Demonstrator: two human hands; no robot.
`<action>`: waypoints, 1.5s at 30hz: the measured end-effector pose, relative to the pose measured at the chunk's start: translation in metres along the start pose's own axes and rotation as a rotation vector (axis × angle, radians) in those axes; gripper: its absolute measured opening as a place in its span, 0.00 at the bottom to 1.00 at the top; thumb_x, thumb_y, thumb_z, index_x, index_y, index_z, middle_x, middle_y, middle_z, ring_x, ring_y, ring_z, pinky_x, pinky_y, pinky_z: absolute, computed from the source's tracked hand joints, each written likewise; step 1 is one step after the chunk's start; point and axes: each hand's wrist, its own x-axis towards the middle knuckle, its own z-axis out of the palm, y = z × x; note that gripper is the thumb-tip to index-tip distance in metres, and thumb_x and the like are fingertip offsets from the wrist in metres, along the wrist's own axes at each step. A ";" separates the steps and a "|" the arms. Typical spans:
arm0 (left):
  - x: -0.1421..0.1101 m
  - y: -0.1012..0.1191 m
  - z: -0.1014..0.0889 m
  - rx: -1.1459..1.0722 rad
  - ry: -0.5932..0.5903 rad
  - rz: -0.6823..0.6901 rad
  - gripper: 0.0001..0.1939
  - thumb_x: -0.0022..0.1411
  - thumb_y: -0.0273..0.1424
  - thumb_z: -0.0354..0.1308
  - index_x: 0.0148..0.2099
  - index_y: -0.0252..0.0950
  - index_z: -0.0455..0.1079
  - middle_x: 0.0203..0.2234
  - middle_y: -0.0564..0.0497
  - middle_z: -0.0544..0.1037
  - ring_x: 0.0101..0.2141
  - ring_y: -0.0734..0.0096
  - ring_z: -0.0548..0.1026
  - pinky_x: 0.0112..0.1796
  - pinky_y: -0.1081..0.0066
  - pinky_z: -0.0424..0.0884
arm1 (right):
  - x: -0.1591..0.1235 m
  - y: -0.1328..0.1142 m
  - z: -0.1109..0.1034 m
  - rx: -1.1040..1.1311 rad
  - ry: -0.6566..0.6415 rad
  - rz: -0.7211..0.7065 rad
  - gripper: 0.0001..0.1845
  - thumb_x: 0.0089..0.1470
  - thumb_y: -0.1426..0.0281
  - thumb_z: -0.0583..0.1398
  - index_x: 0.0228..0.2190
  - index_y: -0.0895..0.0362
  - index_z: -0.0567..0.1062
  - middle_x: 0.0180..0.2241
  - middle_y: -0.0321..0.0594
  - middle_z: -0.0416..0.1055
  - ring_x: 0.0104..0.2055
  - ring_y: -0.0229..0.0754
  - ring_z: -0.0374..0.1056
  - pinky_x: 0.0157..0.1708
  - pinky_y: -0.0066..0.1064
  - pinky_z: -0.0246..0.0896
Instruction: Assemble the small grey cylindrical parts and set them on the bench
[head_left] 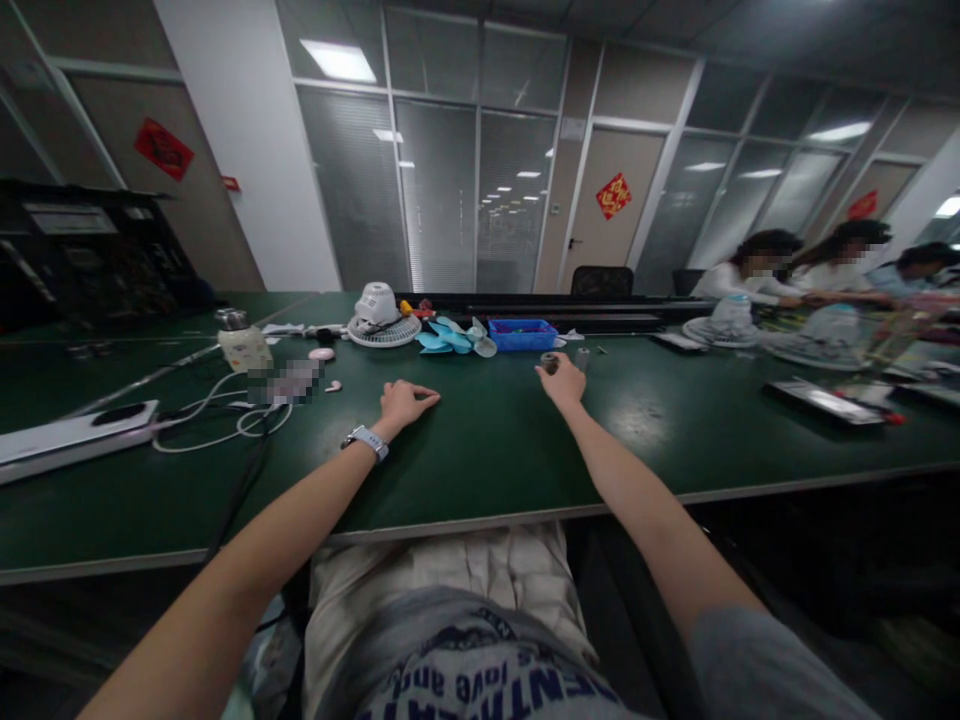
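Observation:
My left hand (405,402) rests low over the green table (465,450), its thumb and fingertips pressed together in a pinch. Whatever is between them, if anything, is too small to make out. A small grey cylinder (550,362) is gripped in the fingers of my right hand (568,382), farther out over the table. Just beyond that hand a second small grey cylinder (583,356) stands upright. Behind my hands lie light-blue fan blades (450,338), a blue bin (523,335) and a white fan head with its round grille (384,328).
At left are a white power strip (82,435), looped white cables (202,440), a patterned bottle (246,348) and a pink earbud (334,386). Dark rails (600,310) run along the back. A tablet-like panel (825,400) lies at right, near several seated people (757,275).

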 end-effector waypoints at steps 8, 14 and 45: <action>0.003 -0.004 0.002 0.014 0.009 -0.020 0.22 0.57 0.50 0.54 0.46 0.44 0.78 0.44 0.43 0.78 0.48 0.50 0.68 0.50 0.57 0.62 | 0.017 0.054 -0.015 -0.110 0.034 0.330 0.23 0.54 0.63 0.62 0.50 0.58 0.68 0.43 0.53 0.74 0.46 0.52 0.71 0.47 0.42 0.61; 0.008 -0.004 0.004 -0.122 0.180 -0.137 0.20 0.63 0.41 0.50 0.48 0.35 0.74 0.42 0.41 0.78 0.44 0.59 0.73 0.46 0.66 0.65 | 0.007 0.021 -0.018 -0.065 0.293 0.155 0.38 0.51 0.68 0.62 0.60 0.62 0.55 0.59 0.61 0.56 0.61 0.55 0.55 0.57 0.48 0.49; 0.009 -0.005 0.007 -0.168 0.200 -0.138 0.12 0.60 0.33 0.53 0.42 0.35 0.74 0.39 0.44 0.78 0.41 0.63 0.74 0.44 0.67 0.68 | -0.067 -0.097 0.033 0.179 -0.323 -0.641 0.14 0.59 0.62 0.57 0.42 0.49 0.80 0.42 0.36 0.78 0.45 0.45 0.72 0.48 0.35 0.63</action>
